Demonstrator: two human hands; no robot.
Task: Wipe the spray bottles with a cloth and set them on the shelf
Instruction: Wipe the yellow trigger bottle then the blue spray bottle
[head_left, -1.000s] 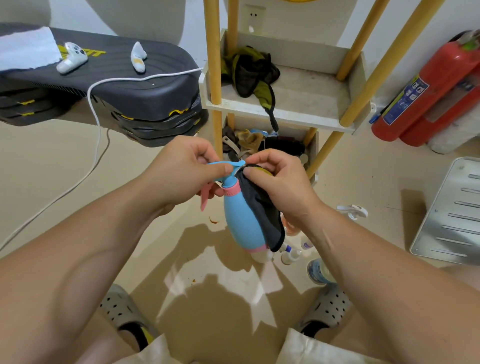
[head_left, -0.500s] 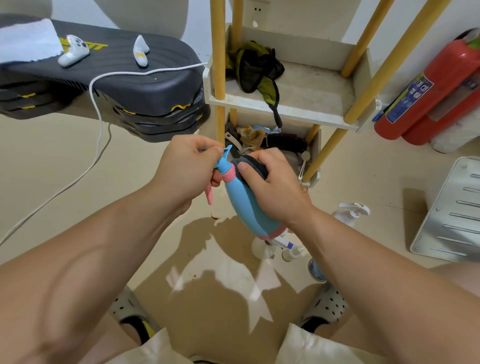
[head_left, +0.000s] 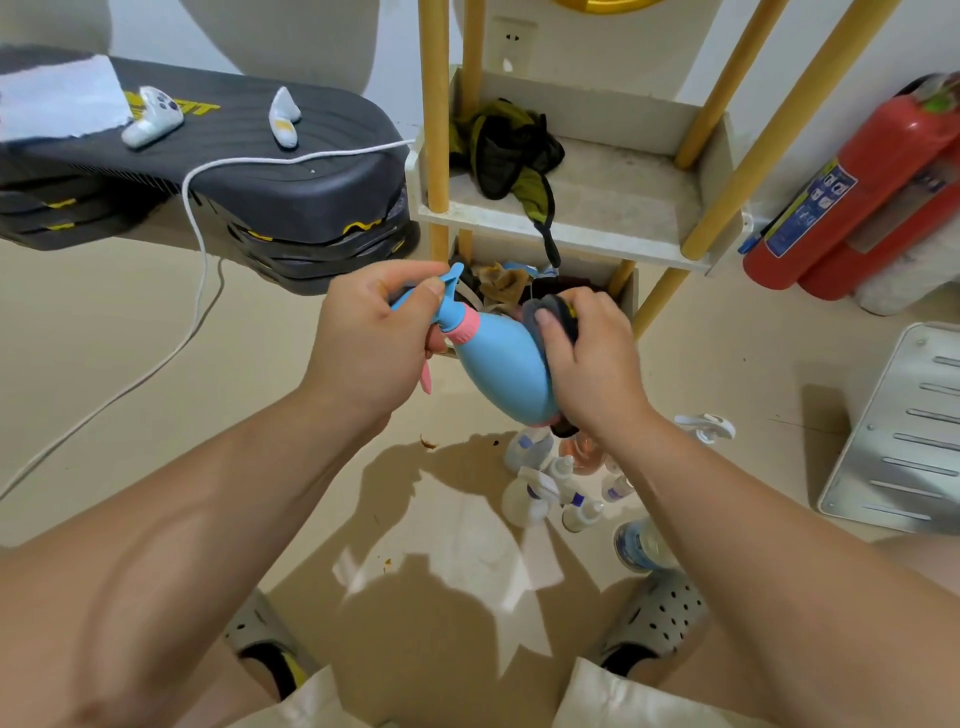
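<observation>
The left hand (head_left: 363, 332) grips the blue spray bottle (head_left: 498, 369) by its sprayer head, thumb curled over the top. The right hand (head_left: 592, 364) clasps a dark cloth (head_left: 553, 317) against the right side of the bottle. The bottle hangs tilted in the air, head to the far left, just in front of the shelf (head_left: 613, 228). More small bottles (head_left: 540, 488) stand on the floor below, near the right foot.

To my left: stacked dark step platforms (head_left: 291, 192), with a white sheet (head_left: 60, 101), a white controller (head_left: 153, 117) and a smaller white piece (head_left: 284, 117) on top.
Cable: a white cord (head_left: 200, 249) hangs off the platforms and crosses the floor.
To my right: red fire extinguishers (head_left: 852, 197); a slotted metal panel (head_left: 904, 431) nearer me.
Below: my grey perforated clogs (head_left: 660, 613).
</observation>
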